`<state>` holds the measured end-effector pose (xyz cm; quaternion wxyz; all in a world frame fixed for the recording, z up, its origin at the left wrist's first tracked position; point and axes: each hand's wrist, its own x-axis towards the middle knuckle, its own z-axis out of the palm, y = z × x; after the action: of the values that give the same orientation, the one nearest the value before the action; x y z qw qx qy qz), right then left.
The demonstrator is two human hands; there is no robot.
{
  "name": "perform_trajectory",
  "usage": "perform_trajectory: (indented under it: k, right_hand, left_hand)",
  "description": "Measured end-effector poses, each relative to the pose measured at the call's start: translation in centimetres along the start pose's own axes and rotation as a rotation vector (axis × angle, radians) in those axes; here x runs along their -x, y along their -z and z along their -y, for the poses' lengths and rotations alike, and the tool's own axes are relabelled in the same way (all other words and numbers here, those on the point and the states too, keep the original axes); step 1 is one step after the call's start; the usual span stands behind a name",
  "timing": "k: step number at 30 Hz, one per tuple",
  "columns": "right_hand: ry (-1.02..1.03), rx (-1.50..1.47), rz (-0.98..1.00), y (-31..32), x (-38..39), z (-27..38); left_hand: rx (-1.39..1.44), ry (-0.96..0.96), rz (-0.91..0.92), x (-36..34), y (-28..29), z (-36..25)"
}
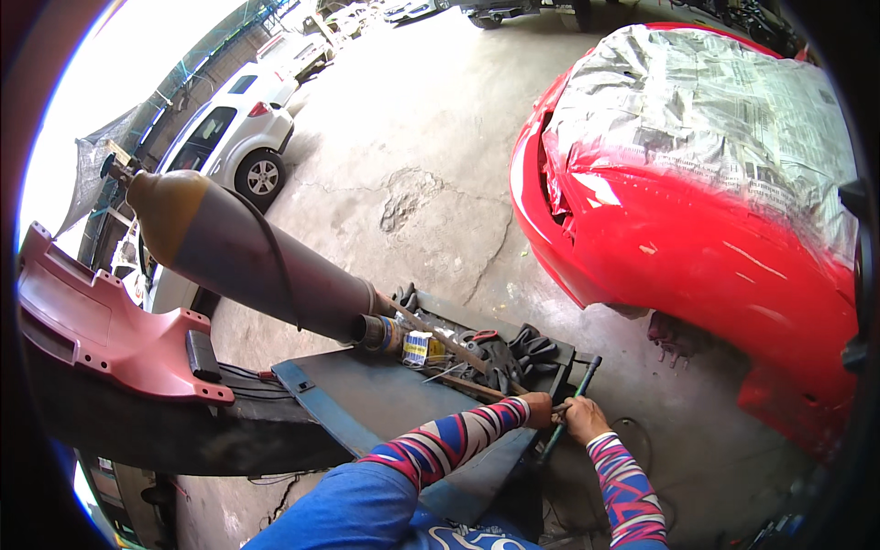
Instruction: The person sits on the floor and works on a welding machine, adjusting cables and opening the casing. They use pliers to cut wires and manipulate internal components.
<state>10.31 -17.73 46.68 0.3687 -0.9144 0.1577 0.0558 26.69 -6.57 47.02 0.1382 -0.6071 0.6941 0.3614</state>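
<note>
My left hand (538,410) is closed, fingers curled, at the right end of a blue-grey metal cart (367,394). Close beside it, my right hand (585,420) is also closed, fingertips pinched toward the left. A small brownish piece shows between the two hands, too small to name. Right at my hands, a green bar with a dark end (592,368) slants past the cart's edge. Dark work gloves (513,357) lie just beyond my left hand. Both forearms wear patterned sleeves.
A grey gas cylinder with a yellow top (247,247) leans at the left. A small yellow-and-blue box (422,349) sits among clutter on the cart. A red car (678,238), partly papered over, stands at the right. A pink panel (110,321) lies at the left; a white car (225,137) is parked beyond.
</note>
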Motion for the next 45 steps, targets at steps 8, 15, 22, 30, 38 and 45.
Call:
perform_trajectory:
  k: [8, 15, 22, 30, 38, 45]
  right_hand:
    - [0.236, 0.247, -0.249, -1.3, 1.1, 0.3]
    - [0.178, 0.348, -0.313, -2.4, 1.7, 1.7]
    - [-0.105, 0.378, -0.504, -4.4, 5.2, 4.0]
    - [-0.668, 0.054, -0.779, -15.5, 20.1, 10.4]
    - [-0.814, -0.314, -1.054, -23.6, 28.2, 23.3]
    - [-0.401, -0.440, -0.975, -17.1, 22.0, 35.9]
  left_hand:
    - [-0.084, 0.030, 0.110, 5.0, 5.5, -1.1]
    - [0.782, 0.397, -0.028, 15.9, 14.8, -1.6]
    - [1.169, 0.207, -0.350, 29.6, 17.3, -5.3]
    - [1.542, -0.209, -0.641, 45.7, 8.8, -7.1]
    - [1.453, 0.170, -0.418, 54.3, -11.1, -5.1]
    - [1.244, 0.720, 0.037, 53.1, -43.3, 1.8]
